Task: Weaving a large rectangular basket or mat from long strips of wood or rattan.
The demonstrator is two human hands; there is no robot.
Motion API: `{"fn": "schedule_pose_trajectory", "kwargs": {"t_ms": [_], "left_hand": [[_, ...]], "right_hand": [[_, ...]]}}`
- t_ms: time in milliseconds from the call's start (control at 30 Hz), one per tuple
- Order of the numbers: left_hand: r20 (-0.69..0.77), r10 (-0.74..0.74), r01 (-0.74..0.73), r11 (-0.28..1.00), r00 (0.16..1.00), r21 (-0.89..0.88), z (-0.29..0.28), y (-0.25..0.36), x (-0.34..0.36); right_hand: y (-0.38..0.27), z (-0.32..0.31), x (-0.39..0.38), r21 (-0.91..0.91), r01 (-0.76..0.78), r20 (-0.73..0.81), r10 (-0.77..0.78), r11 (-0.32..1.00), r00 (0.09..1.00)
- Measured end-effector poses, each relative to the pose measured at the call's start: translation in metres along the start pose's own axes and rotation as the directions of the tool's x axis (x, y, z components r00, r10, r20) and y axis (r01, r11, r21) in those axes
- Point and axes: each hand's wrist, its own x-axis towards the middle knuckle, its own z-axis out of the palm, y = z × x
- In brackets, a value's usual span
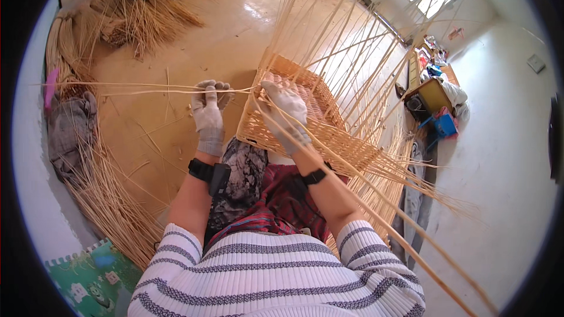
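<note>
One half-woven basket (305, 123) is rested on the lap of the seated person, tilted away over the wooden floor (235, 29), with many long upright stakes (358, 53) fanning up and outward from its rim, too many and too overlapped to be counted; two gloved hands are at work on it. The left hand (208, 113) is closed around a long thin cane (129, 89) that runs off sideways to the left, level with the basket's near corner; the right hand (285, 111) is laid on the basket's near edge with the fingers (276, 91) curled, though whether a strand is pinched beneath them cannot be told. The cane is judged light, springy and smooth, likely to bend freely but to kink or crack if folded sharply, so it is best held close to the weave where control is greatest; the basket is judged light and fairly stiff at the woven wall, best steadied at the rim. Two large loose heaps of cane are seen on the floor, one (100, 194) curving along the left and one (147, 17) at the top; one wristband is worn on each forearm.
</note>
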Motion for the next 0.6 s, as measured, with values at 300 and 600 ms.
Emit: {"fn": "schedule_pose_trajectory", "kwargs": {"t_ms": [300, 600], "left_hand": [[0.101, -0.017, 0.006, 0.994, 0.995, 0.106, 0.008, -0.006, -0.004], [0.386, 0.142, -0.356, 0.741, 0.912, 0.570, 0.016, -0.021, -0.028]], "right_hand": [[0.004, 0.021, 0.028, -0.099, -0.097, 0.067, 0.104, 0.990, 0.992], [-0.033, -0.022, -0.034, 0.179, -0.332, 0.097, 0.319, 0.926, 0.943]]}}
